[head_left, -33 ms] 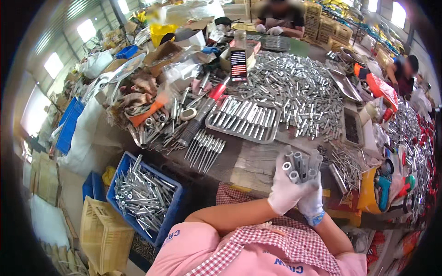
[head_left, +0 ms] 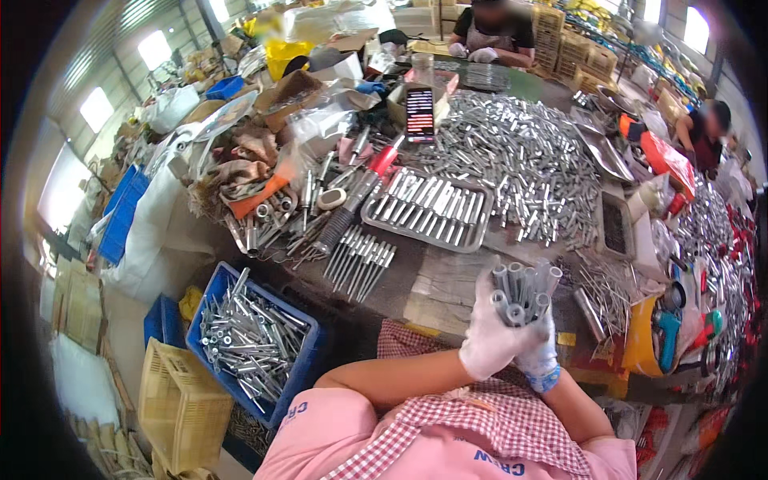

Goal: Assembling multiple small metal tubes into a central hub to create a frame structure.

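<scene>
Both of my hands wear white gloves and are cupped together over the near edge of the bench. Between them is a bundle of several short metal tubes (head_left: 522,294), their open round ends pointing up and away from me. My left hand (head_left: 485,340) wraps the bundle from the left. Pressed against its other side is my right hand (head_left: 541,350), partly hidden behind the left one, with a blue-patterned cuff at the wrist. Beyond the hands lies a metal tray (head_left: 480,237) with rows of metal sleeves. Left of it, several thin rods with thicker ends (head_left: 358,264) lie side by side.
A large heap of metal parts (head_left: 520,152) covers the far bench. A blue crate (head_left: 314,330) of metal rods stands at left, beside a yellow crate (head_left: 180,400). A phone (head_left: 419,116) stands behind the tray. Thin rods (head_left: 612,292) lie at right. Two other people work farther off.
My cupped hands have shifted slightly left with the tubes. The tubes have moved a little within my grip. The whole view has tilted slightly.
</scene>
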A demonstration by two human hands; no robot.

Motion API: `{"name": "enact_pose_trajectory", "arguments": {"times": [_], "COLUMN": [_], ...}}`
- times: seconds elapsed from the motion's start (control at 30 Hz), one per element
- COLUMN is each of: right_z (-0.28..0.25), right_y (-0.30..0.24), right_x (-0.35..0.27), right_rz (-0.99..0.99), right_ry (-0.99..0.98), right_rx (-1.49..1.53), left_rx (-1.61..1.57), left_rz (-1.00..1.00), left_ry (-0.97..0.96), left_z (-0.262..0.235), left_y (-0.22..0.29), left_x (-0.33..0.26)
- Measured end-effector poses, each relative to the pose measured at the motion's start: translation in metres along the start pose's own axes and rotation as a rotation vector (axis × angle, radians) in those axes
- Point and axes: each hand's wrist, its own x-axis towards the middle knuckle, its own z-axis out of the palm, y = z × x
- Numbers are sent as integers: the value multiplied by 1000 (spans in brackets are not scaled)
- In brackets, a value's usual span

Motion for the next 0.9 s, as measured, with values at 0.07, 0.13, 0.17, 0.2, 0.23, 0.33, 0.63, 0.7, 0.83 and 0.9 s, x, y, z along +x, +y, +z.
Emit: {"name": "enact_pose_trajectory", "arguments": {"times": [0.07,0.13,0.17,0.2,0.23,0.33,0.63,0.7,0.83,0.9], "right_z": [-1,19,27,36,44,36,-6,-12,-3,-5], "right_y": [16,33,40,45,37,37,38,40,30,29], "right_x": [16,26,30,30,31,38,43,50,56,55], "right_rz": [138,230,279,80,114,0,354,82,124,68], "right_ry": [-18,-49,-61,-195,-276,-459,-534,-630,-619,-602], "right_rx": [159,88,58,-336,-483,-894,-831,-1087,-1238,-1213], "left_rx": [173,-75,356,367,449,573,1545,1617,1709,1660], "left_rz": [103,107,-18,-31,120,276,-200,-379,-388,-433], "left_ry": [-47,6,-59,-46,-200,-398,143,56,22,15], "left_z": [-19,-33,-48,-63,-77,-111,-184,-178,-185,-184], "left_y": [9,5,26,29,33,42,22,7,-15,-10], "left_x": [-2,-10,-13,-12,-12,-10,64,76,84,89]}}
